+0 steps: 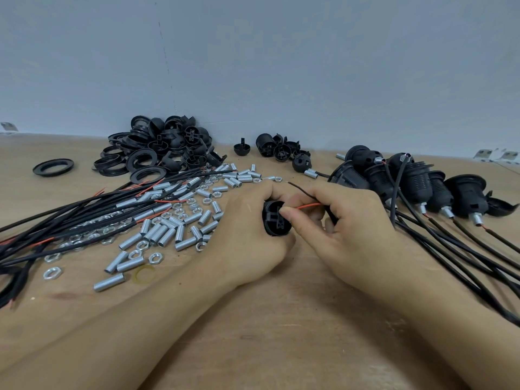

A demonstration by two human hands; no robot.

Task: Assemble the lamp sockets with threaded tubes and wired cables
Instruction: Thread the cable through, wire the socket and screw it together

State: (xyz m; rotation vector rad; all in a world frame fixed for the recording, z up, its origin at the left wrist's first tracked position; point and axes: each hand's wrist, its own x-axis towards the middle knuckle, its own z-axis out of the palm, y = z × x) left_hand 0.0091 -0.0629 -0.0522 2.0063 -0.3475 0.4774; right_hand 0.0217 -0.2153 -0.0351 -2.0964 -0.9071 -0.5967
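Observation:
My left hand (247,223) grips a black lamp socket body (274,218) above the table's middle, its open end facing me. My right hand (337,220) pinches a red wire (308,206) right beside the socket, and a thin black wire (302,190) sticks up between my two hands. Silver threaded tubes (168,229) and hex nuts (52,273) lie scattered to the left of my hands. Black cables with red wire ends (70,218) lie in a bundle at the far left.
A pile of black rings and socket caps (160,147) sits at the back by the grey wall. Several assembled sockets with cables (416,187) lie at the right, their cables (464,263) trailing toward me. The wooden table (281,333) extends below my forearms.

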